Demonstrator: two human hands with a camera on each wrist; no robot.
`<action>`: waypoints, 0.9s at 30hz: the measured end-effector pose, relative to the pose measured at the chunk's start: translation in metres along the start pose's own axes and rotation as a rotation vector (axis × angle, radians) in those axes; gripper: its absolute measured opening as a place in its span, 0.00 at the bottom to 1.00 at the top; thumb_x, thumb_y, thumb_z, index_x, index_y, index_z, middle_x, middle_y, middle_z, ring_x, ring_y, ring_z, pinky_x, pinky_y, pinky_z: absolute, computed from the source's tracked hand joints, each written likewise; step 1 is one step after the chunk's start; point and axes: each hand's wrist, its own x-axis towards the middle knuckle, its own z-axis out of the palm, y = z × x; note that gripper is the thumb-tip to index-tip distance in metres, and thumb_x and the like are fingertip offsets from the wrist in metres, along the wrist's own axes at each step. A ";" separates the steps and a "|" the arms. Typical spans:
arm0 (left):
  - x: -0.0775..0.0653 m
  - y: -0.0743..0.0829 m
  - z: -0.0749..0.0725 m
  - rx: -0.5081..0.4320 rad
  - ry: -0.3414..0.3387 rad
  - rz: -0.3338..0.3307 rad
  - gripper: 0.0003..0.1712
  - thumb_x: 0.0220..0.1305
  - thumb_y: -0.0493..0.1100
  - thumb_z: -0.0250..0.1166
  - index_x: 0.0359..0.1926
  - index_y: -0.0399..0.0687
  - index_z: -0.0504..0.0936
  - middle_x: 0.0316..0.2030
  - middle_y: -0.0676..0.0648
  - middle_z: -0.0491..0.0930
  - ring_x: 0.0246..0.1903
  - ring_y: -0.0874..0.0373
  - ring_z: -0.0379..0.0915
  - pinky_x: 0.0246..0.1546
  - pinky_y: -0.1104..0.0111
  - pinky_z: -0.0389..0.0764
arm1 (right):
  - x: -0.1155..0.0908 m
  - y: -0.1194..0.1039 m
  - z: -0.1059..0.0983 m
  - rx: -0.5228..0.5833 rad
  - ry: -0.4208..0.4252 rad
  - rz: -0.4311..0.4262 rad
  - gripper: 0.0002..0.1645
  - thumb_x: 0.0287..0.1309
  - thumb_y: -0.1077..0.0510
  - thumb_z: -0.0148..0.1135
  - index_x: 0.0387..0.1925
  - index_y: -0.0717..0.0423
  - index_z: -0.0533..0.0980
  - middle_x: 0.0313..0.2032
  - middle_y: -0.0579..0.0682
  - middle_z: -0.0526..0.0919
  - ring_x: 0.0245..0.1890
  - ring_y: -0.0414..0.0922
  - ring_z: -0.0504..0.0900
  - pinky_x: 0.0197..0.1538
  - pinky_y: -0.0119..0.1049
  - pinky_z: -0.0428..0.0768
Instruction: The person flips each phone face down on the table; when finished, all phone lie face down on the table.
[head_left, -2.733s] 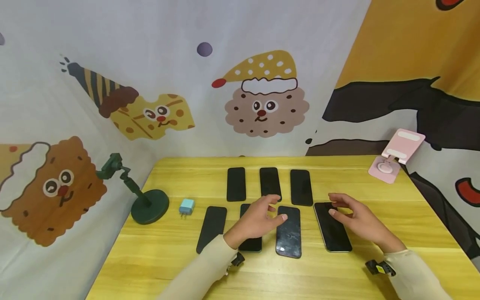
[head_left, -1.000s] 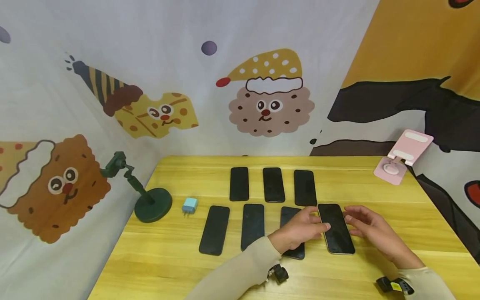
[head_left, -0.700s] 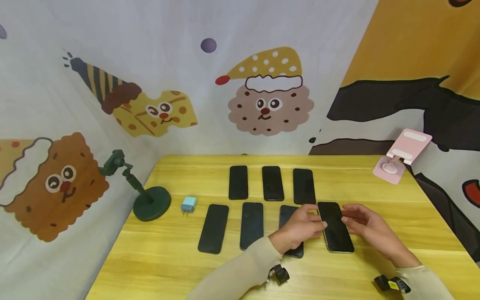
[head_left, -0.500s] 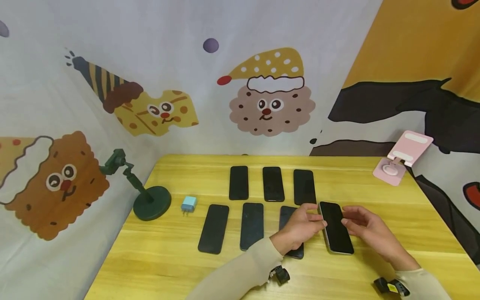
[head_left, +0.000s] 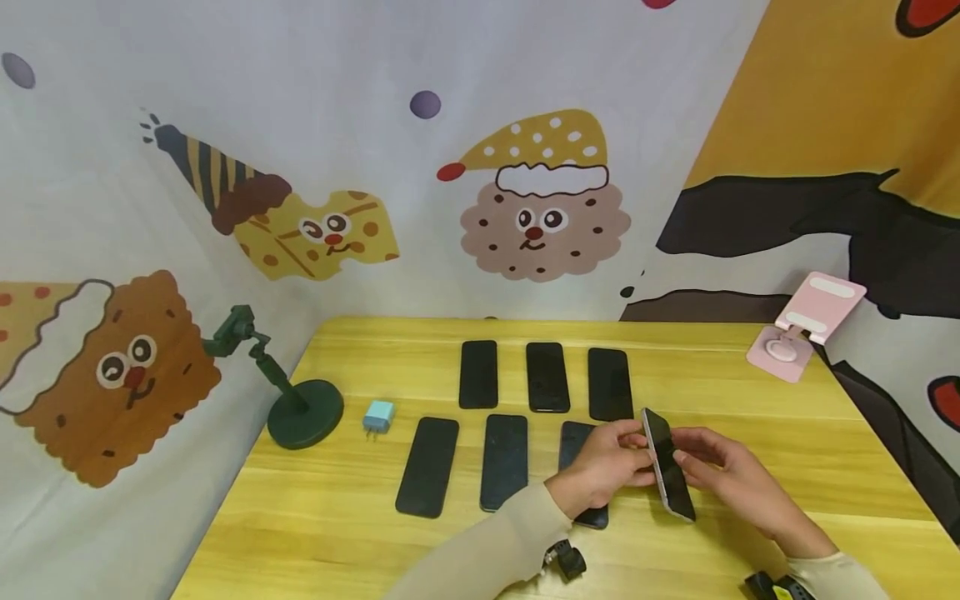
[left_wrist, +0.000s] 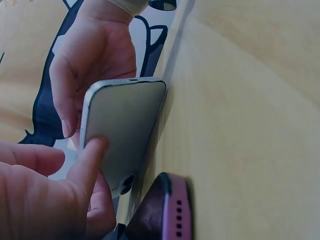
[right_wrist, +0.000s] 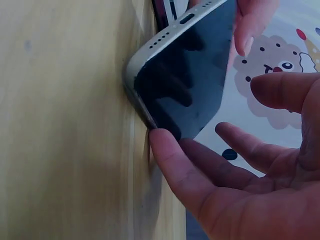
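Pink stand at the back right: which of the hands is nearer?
Right. The right hand, right of the tilted phone, is in front and left of the pink stand; the left hand, left of the phone, is farther away.

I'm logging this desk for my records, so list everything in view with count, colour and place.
tilted phone: one, black screen, silver edge, between the hands
front-row phones: three, dark, flat, left of it, one partly hidden
back-row phones: three, black, flat, farther back
charger: one, light blue, left of the phones
green stand: one, dark green, table's left edge
pink stand: one, pink and white, back right
table: one, yellow wood, underneath
cartoon backdrop: count unclear, mostly white, behind
sleeves: two, beige, forearms
wrist devices: two, mostly black, wrists
left hand: one, bare, touching tilted phone
right hand: one, bare, touching tilted phone
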 end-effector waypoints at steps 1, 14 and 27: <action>0.000 0.000 0.000 -0.002 -0.007 0.002 0.31 0.64 0.21 0.64 0.68 0.35 0.77 0.43 0.45 0.76 0.42 0.51 0.83 0.51 0.47 0.89 | 0.000 0.000 0.001 0.010 -0.001 0.002 0.32 0.79 0.50 0.60 0.71 0.67 0.69 0.68 0.71 0.75 0.54 0.29 0.81 0.50 0.39 0.90; 0.005 -0.004 0.002 0.012 -0.102 -0.028 0.37 0.59 0.17 0.69 0.62 0.55 0.76 0.54 0.41 0.76 0.40 0.43 0.88 0.44 0.53 0.91 | 0.001 -0.005 0.005 0.064 -0.039 0.090 0.39 0.78 0.45 0.61 0.78 0.60 0.62 0.67 0.71 0.75 0.54 0.45 0.87 0.42 0.44 0.91; 0.008 -0.004 0.001 0.114 -0.089 -0.061 0.33 0.60 0.22 0.72 0.63 0.52 0.81 0.59 0.45 0.77 0.44 0.48 0.87 0.47 0.54 0.91 | -0.001 -0.010 0.002 -0.047 0.058 0.096 0.36 0.76 0.51 0.64 0.75 0.65 0.65 0.62 0.73 0.79 0.49 0.53 0.87 0.34 0.43 0.90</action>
